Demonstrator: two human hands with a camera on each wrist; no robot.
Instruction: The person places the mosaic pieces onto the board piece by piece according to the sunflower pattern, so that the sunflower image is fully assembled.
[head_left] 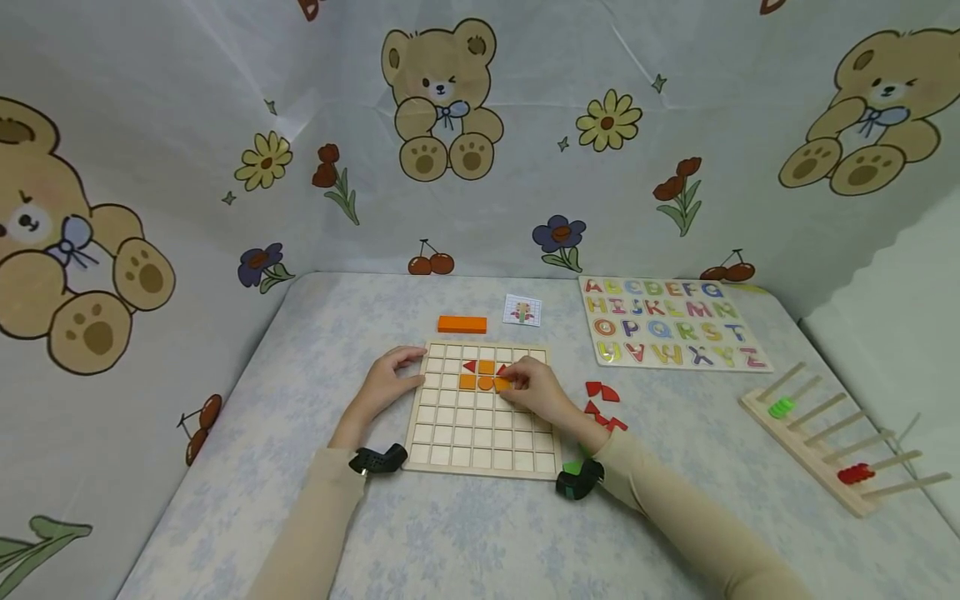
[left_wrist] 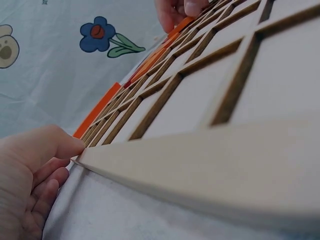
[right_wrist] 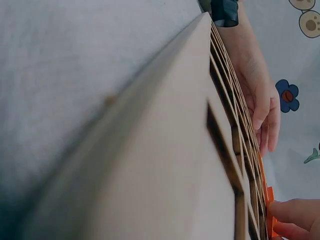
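Observation:
A wooden grid board lies in front of me. My left hand rests at its upper left side, thumb touching the edge and the other fingers loosely bent beside it. With thumb and fingertips, my right hand pinches an orange square tile at a cell in the upper part of the grid. To the left of that tile sit an orange round tile and another orange square. One row above, an orange square lies between two red triangles, the right one partly covered by fingers.
Beyond the board are an orange bar and a small pattern card. Several red pieces lie to the right; green pieces show near my right wrist. Farther right are an alphabet board and a wooden peg rack with rings.

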